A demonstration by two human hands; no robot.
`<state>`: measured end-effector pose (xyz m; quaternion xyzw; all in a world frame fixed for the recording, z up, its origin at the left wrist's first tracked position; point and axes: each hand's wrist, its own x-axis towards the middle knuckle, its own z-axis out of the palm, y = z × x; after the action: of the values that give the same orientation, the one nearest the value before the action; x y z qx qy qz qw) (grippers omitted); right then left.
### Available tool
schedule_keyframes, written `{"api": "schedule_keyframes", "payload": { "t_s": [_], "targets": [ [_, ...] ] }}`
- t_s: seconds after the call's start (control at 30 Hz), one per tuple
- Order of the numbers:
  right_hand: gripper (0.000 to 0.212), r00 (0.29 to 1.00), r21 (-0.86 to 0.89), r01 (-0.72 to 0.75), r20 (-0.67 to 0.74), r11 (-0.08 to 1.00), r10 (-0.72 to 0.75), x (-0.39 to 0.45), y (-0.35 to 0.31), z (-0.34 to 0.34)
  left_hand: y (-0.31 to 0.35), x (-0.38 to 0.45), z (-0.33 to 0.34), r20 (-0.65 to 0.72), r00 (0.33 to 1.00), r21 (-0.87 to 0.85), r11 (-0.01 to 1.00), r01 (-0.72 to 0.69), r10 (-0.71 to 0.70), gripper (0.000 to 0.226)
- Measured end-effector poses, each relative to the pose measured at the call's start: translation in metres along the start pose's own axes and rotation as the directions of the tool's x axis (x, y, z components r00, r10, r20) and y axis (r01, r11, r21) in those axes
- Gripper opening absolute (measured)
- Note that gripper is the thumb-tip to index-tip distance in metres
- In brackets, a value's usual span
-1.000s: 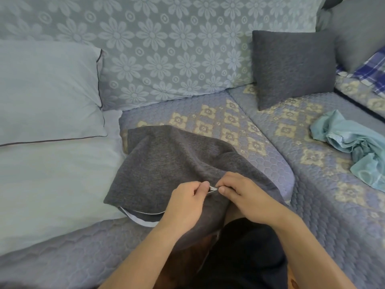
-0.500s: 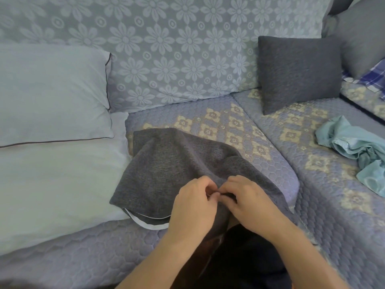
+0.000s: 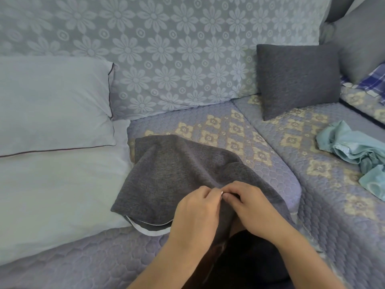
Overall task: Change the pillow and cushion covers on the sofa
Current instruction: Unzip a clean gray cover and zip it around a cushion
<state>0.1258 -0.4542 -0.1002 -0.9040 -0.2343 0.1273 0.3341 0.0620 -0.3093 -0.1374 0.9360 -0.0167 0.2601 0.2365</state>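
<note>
Grey cushion cover lies limp on sofa seat, near edge across lap. Left hand and right hand both pinch its edge, fingertips meeting. Soft, light, floppy; probably best gripped at zipper seam.

Counts, head view:
- hands: 2 – left hand, right hand
- dark grey cushions: 2 – one under hands, one upright at sofa back
- pale pillows: 2, stacked at left – upper with dark piping, lower white
- crumpled teal cloth: 1
- blue plaid cloth: 1, partly cut off at right edge
- large grey back cushion, top right: 1
</note>
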Motion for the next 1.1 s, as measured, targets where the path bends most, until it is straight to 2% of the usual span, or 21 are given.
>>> {"api": "schedule_keyframes", "payload": {
  "t_s": [0.1, 0.23, 0.37, 0.53, 0.7, 0.8, 0.87, 0.93, 1.03, 1.1],
  "targets": [
    [0.021, 0.987, 0.127, -0.154, 0.068, 0.98, 0.146, 0.002, -0.006, -0.002, 0.002, -0.003, 0.006, -0.056, 0.997, 0.03, 0.998, -0.059, 0.061, 0.01],
    [0.024, 0.969, 0.169, -0.242, 0.086, 0.955, 0.23, -0.001, -0.011, -0.002, 0.003, 0.0, 0.006, 0.024, 0.999, 0.075, 0.997, -0.023, 0.021, 0.021],
    [0.022, 0.975, 0.132, -0.204, 0.123, 0.97, 0.188, -0.005, -0.016, -0.004, 0.005, 0.004, -0.005, 0.104, 0.994, 0.148, 0.988, -0.038, 0.023, 0.035],
    [0.019, 0.987, 0.117, -0.153, 0.066, 0.981, 0.146, -0.003, -0.019, -0.008, 0.004, 0.005, -0.014, 0.017, 0.998, 0.06, 0.996, -0.058, 0.057, 0.012],
    [0.014, 0.987, -0.011, -0.158, 0.029, 0.987, 0.158, -0.002, -0.019, 0.002, 0.009, 0.004, -0.006, 0.052, 0.998, 0.142, 0.99, 0.012, -0.019, 0.025],
    [0.011, 0.987, -0.073, -0.157, -0.026, 0.985, 0.156, -0.006, -0.023, 0.009, 0.008, -0.004, -0.003, 0.072, 0.996, 0.165, 0.986, 0.035, -0.048, 0.018],
    [0.01, 0.99, -0.091, -0.134, -0.063, 0.987, 0.129, -0.008, -0.025, 0.011, 0.006, -0.008, -0.003, 0.061, 0.993, 0.117, 0.989, 0.089, -0.097, 0.007],
    [0.01, 0.99, -0.097, -0.116, -0.089, 0.988, 0.108, -0.009, -0.028, 0.012, 0.006, -0.011, -0.002, 0.029, 0.979, 0.012, 0.98, 0.201, -0.201, 0.012],
    [0.009, 0.987, -0.132, -0.097, -0.142, 0.987, 0.078, -0.009, -0.028, 0.011, 0.002, -0.013, -0.002, 0.072, 0.921, -0.112, 0.915, 0.388, -0.382, 0.02],
    [0.009, 0.969, -0.126, -0.121, -0.23, 0.985, 0.09, -0.008, -0.022, 0.005, -0.012, -0.014, -0.003, 0.064, 0.869, -0.137, 0.858, 0.495, -0.491, 0.024]
  ]
}}
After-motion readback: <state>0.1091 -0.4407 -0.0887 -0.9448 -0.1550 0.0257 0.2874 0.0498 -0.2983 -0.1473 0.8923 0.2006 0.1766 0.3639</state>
